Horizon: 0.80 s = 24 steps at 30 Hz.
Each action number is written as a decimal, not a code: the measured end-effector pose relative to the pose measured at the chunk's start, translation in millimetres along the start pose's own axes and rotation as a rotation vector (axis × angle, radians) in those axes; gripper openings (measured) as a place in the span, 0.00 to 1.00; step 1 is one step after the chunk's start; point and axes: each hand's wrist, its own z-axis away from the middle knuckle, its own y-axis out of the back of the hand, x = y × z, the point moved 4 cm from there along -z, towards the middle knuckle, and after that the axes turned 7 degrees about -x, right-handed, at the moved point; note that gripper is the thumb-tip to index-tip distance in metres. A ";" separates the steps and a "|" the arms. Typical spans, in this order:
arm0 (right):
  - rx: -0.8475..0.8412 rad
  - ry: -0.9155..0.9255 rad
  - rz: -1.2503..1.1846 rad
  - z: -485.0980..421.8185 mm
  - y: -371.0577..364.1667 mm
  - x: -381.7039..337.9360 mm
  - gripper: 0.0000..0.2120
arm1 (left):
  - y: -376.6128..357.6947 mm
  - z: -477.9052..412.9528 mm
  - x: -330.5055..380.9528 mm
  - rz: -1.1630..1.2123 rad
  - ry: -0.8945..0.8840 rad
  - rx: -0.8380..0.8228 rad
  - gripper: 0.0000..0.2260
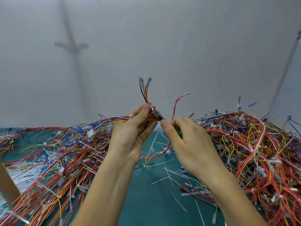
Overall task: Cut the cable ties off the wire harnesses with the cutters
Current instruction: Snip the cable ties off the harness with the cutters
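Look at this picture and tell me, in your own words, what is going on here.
A person holds a small wire harness up in the left hand, pinching it beside a white cable tie. The right hand grips the cutters, their tip at that tie. Heaps of harnesses lie on both sides of the green table, with cut tie strips between them.

Cutters (157,114) mostly inside right hand (187,142)

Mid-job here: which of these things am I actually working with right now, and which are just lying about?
In use:
left hand
held harness
cable tie
cutters
right hand

Lying about:
left harness pile
right harness pile
cut tie ends
green mat
cardboard
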 end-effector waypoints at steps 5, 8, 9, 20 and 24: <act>0.000 0.008 -0.009 0.4 -2.2 -0.8 0.25 | -0.5 0.3 -1.3 0.034 0.008 -0.008 0.04; 0.012 0.012 -0.029 -0.1 -3.5 -1.8 0.24 | -2.7 0.4 -2.9 0.045 0.015 -0.032 0.04; 0.013 0.013 -0.037 -0.3 -3.6 -1.9 0.24 | -3.4 0.4 -3.5 0.050 0.017 -0.042 0.04; 0.042 0.031 -0.063 1.3 -1.1 -5.6 0.28 | -5.4 0.5 -9.1 0.047 0.001 -0.026 0.11; 0.018 -0.011 -0.089 1.3 -0.8 -3.2 0.32 | -4.4 1.3 -9.0 0.014 0.014 -0.002 0.10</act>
